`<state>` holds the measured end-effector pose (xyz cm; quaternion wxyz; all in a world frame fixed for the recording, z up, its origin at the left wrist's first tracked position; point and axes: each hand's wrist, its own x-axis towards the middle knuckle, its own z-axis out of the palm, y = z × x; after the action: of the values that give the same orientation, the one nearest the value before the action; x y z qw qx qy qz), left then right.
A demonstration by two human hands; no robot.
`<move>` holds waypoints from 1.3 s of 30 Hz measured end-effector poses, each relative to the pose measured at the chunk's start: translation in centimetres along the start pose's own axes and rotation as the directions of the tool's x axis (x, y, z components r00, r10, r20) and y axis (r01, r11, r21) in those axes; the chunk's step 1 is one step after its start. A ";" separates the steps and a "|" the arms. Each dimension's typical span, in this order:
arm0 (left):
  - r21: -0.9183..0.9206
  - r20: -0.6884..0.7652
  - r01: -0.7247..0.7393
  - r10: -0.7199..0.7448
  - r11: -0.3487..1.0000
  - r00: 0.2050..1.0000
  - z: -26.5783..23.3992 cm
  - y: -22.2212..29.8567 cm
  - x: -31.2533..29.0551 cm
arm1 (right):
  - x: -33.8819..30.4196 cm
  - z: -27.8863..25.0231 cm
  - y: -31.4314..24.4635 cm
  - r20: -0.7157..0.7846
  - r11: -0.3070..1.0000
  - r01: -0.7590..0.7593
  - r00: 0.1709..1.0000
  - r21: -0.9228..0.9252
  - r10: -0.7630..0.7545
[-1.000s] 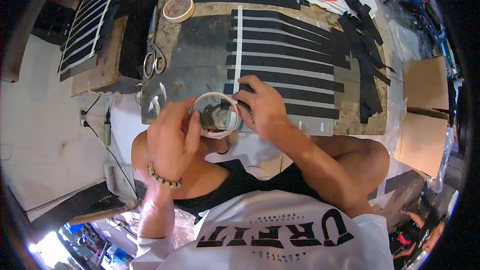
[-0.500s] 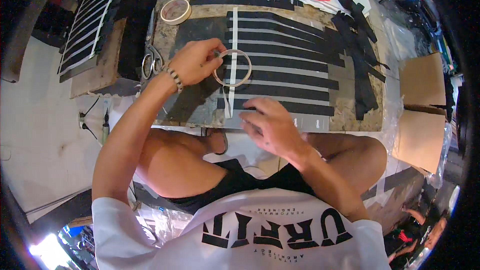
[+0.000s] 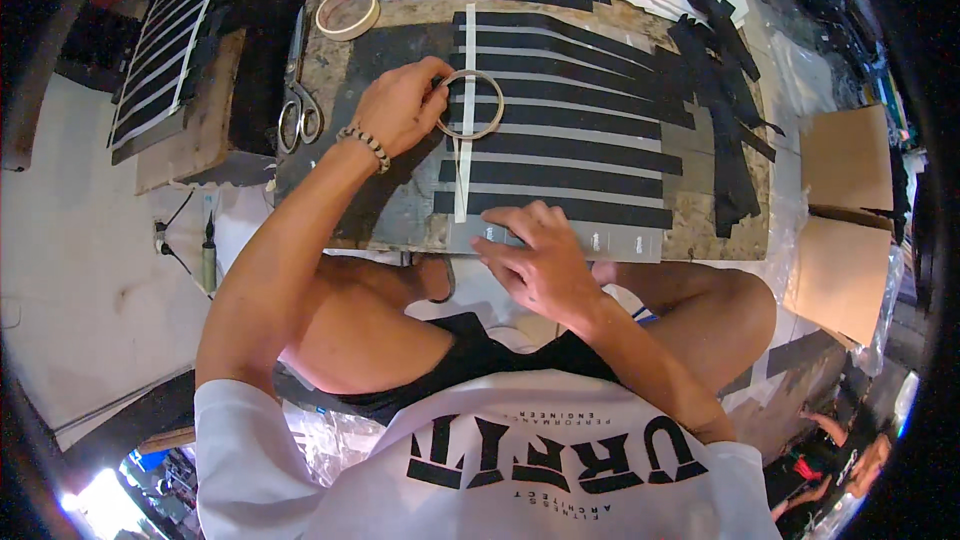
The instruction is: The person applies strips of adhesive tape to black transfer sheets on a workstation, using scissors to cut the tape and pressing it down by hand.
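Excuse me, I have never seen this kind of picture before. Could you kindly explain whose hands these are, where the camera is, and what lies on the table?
There is no machine here: these are a person's two bare hands. The camera is worn on the person's head and looks down; its very wide lens bends straight edges. The left hand holds a thin pale tape ring between its fingers. The right hand is open and empty, near the table's front edge. On the worn table, black strips lie in rows, with a narrow white strip crossing them near their left ends. Farther left are a thicker tape roll and metal scissors.
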<state>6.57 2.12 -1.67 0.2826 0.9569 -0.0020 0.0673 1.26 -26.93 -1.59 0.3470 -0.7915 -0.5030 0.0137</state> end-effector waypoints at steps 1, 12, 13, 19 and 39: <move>0.000 0.000 0.001 -0.001 1.000 1.000 -0.1 0.2 0.0 | 0.1 0.0 0.0 0.000 1.000 0.000 1.000 0.000 0.000; 0.034 0.058 0.137 -0.139 0.990 0.989 -0.1 1.3 0.9 | 0.2 -0.7 -0.2 0.031 0.997 -0.031 0.999 -0.072 0.033; 0.022 0.049 0.133 -0.134 0.991 0.990 -0.1 1.3 1.0 | 0.5 -1.0 -0.1 0.044 1.000 -0.013 0.999 0.004 0.013; -0.017 0.055 0.229 -0.227 0.973 0.972 -4.0 3.0 -0.5 | 2.5 -11.5 6.6 -0.002 0.933 -0.281 0.958 -0.223 0.288; -0.213 0.249 -0.143 0.195 0.967 0.949 -1.8 13.3 -7.9 | -4.8 -23.6 25.8 -0.337 0.675 -0.703 0.705 -0.224 0.624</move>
<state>-2.06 -8.36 6.03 0.3638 0.9217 -0.1289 -0.0393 27.91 -49.92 0.23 0.2337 -0.9629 -0.1289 -0.0390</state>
